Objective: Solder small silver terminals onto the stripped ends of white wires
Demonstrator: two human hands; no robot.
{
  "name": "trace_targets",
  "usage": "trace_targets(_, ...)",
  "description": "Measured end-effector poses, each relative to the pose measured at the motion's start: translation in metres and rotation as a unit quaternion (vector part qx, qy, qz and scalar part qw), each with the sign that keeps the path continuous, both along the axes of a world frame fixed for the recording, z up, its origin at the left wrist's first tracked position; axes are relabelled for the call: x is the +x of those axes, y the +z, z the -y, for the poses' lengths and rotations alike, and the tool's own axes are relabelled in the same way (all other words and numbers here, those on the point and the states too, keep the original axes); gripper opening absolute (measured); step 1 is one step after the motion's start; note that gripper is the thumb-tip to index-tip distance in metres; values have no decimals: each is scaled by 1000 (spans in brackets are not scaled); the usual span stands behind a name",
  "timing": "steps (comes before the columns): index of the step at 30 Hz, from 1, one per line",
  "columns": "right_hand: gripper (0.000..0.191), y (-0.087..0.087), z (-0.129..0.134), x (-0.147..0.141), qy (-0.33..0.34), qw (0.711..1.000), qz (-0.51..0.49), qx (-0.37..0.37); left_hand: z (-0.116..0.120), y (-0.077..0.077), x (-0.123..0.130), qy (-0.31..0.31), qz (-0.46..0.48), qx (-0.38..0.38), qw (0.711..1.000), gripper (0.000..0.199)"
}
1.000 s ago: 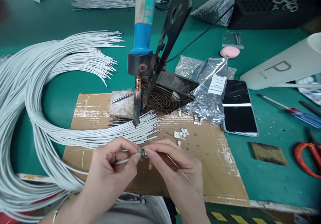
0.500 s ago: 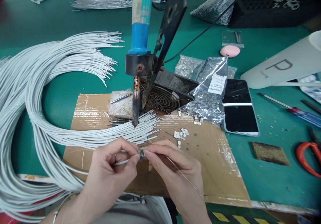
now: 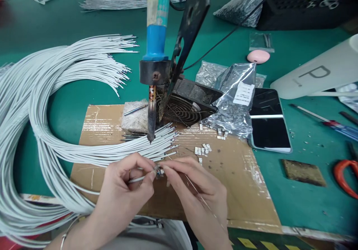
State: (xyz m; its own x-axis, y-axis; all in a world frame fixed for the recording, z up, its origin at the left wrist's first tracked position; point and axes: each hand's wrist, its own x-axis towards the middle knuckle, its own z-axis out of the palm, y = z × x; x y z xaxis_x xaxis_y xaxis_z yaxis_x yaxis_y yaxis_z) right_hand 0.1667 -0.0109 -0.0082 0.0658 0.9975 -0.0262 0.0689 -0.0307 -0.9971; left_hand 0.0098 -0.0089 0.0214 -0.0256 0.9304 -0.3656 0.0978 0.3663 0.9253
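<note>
My left hand pinches a white cable near its end, thumb against forefinger. At the cable's end a small metallic connector piece shows between my two hands; its details are too small to make out. My right hand is closed, thumb and forefinger at the right side of that piece. A thin silvery solder wire runs through my right hand. Above both hands a blue-handled soldering iron hangs tip down in a black bracket.
Bundled white cables curve in from the left onto a cardboard sheet. Small metal terminals lie beyond my right hand. A small fan, a plastic bag of parts, a phone and orange-handled scissors are around.
My right fingertips have shifted slightly right, leaving more of the small connector piece showing. My left hand stays nearly in place. The view has turned very slightly.
</note>
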Motion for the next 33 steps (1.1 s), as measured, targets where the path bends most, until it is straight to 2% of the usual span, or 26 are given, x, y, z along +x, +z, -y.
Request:
trace_targets(3,33,2,6,-2,-35,995,86,40,-3,0,1,11,-9,-8,1000,12)
trace_targets(6,38,4,11,-3,-59,990,125,31,-7,4,2,34,-21,-25,999,10)
trace_targets(9,31,6,12,-2,-86,987,136,9,-11,11,5,55,-24,-49,997,11)
trace_targets(11,15,6,11,0,-90,984,150,23,-13,13,5,60,-21,-50,997,11)
trace_targets(13,16,5,8,3,-71,983,160,48,-14,12,4,63,-16,-37,997,11)
trace_targets(15,21,5,5,4,-44,986,149,64,-16,10,3,63,-9,-24,998,11)
trace_targets(18,18,5,1,2,-29,992,107,62,-19,8,3,67,4,-17,998,12)
trace_targets(25,17,6,1,-10,-45,998,25,34,-23,8,4,80,21,3,997,13)
trace_targets(33,17,5,-4,-14,-60,998,18,23,-23,2,4,84,8,47,995,14)
